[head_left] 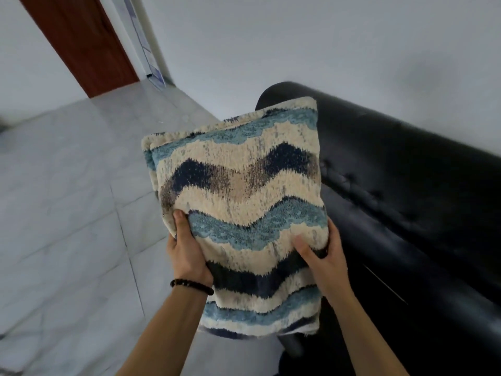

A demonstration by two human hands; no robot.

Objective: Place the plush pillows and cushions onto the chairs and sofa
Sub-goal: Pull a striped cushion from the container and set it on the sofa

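Note:
A square plush cushion (238,202) with wavy cream, light blue and navy bands fills the middle of the head view. My left hand (187,251) grips its left edge, thumb on the front face. My right hand (322,253) grips its right edge lower down, thumb pressed into the fabric. The cushion is held up in the air in front of the near end of a black leather sofa (406,191), which runs along the right side. Part of the sofa's arm and seat is hidden behind the cushion.
Pale marble-look floor tiles (67,213) spread to the left. A reddish-brown door (81,42) stands at the upper left, a light grey wall (298,36) rises behind the sofa, and a beaded bracelet (191,284) is on my left wrist.

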